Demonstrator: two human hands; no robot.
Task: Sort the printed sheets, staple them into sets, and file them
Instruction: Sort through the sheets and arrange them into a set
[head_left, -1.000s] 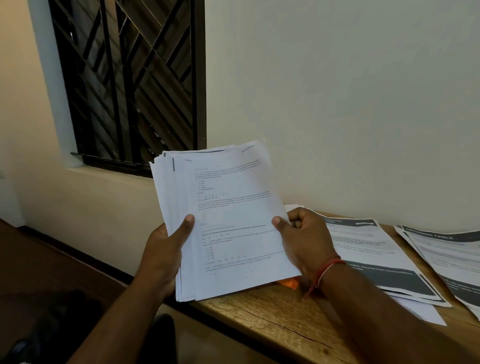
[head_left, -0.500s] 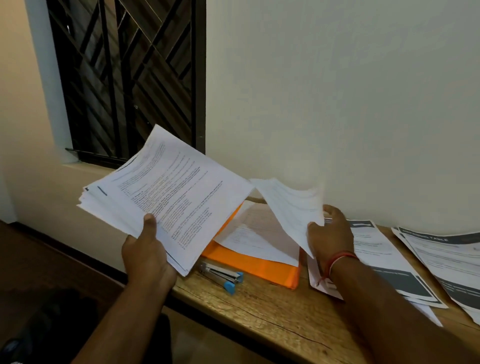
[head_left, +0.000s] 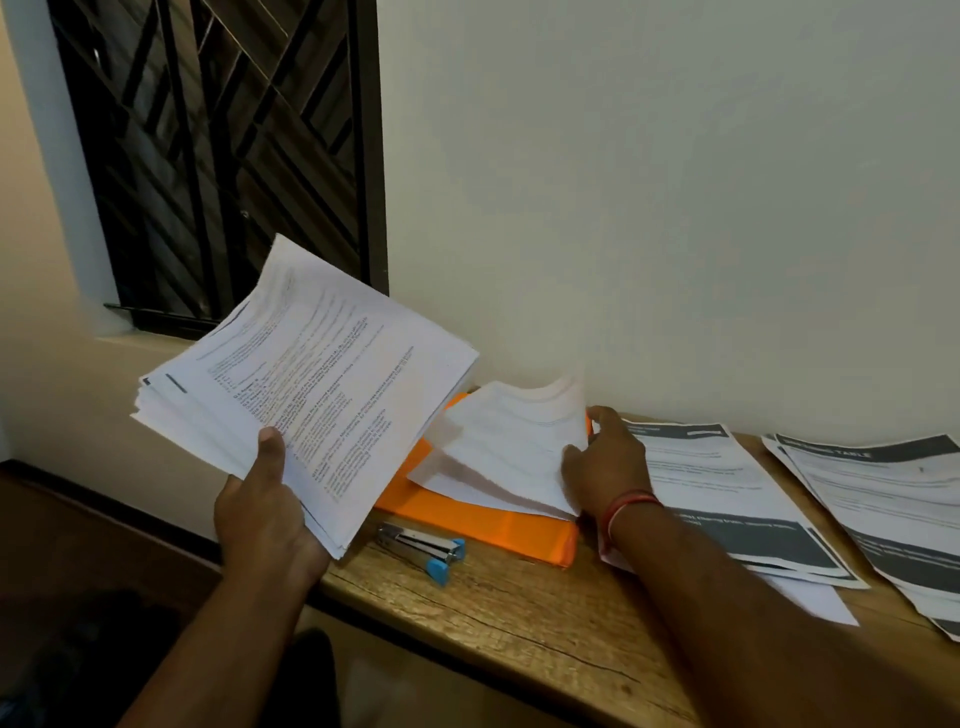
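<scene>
- Off the surface's left edge, I see the left hand grasping a thick stack of printed sheets by its near corner, thumb on top. The stack is held in the air and tilted, in front of the window grille.
- Near the front edge, just right of that hand, a stapler with a blue end lies flat on the wood.
- Behind the stapler, an orange folder lies on the surface, its far end towards the wall.
- On the folder lie a few loose sheets, their right edge curled upward.
- At that raised edge, the right hand pinches the paper, thumb in front and index finger behind. A red thread circles the wrist.
- Right of the hand, sheets with dark bands lie flat, partly under the forearm.
- Toward the right edge, I make out a second pile of banded sheets, just beside the first.
</scene>
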